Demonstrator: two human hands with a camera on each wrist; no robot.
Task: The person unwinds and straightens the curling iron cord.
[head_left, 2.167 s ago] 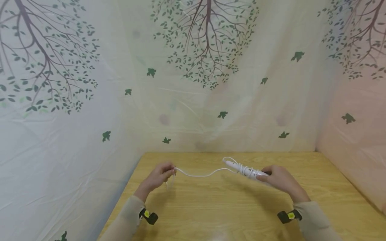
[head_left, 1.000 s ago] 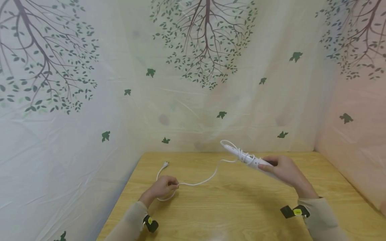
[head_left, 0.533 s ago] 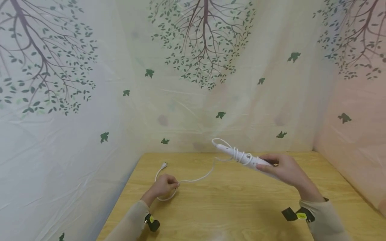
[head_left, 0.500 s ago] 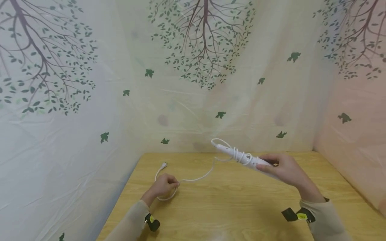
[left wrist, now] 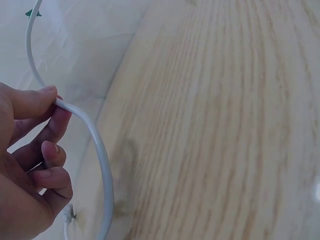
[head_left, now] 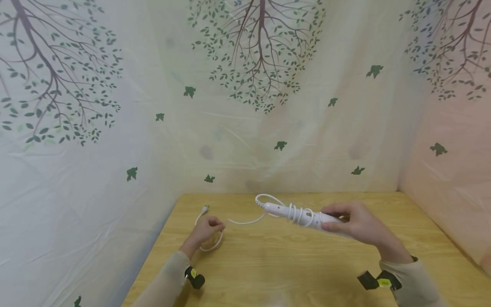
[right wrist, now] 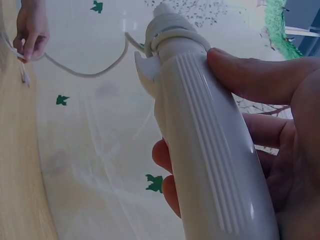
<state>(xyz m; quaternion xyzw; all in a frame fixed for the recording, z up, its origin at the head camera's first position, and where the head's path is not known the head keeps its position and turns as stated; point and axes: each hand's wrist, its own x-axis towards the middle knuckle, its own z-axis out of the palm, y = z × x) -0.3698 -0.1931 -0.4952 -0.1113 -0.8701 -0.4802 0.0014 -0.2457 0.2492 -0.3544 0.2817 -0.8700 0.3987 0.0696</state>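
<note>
In the head view a white hair iron (head_left: pixel 284 211), wand-shaped with its cord wound several times round its handle, is held above the table. My right hand (head_left: pixel 354 224) grips its thicker end, thumb along one side and fingers curled behind the ribbed barrel (right wrist: pixel 215 140). From the windings the white power cord (head_left: pixel 245 222) sags across to my left hand (head_left: pixel 205 232). Thumb and fingertips of the left hand (left wrist: pixel 35 145) pinch the cord (left wrist: pixel 102 150). Beyond that pinch the cord loops down and round to the plug (head_left: pixel 205 209), near the table's far left.
The wooden table (head_left: pixel 268 264) lies under both hands. Behind it and at both sides hang pale sheets (head_left: pixel 238 140) printed with trees and green birds. A black strap-on camera sits on the left wrist (head_left: pixel 194 278) and another on the right (head_left: pixel 377 280).
The left hand first came nearer and lower along the cord, then rose slightly. The right hand lifted the hair iron, then lowered it and shifted it left. The cord between them hangs slacker.
</note>
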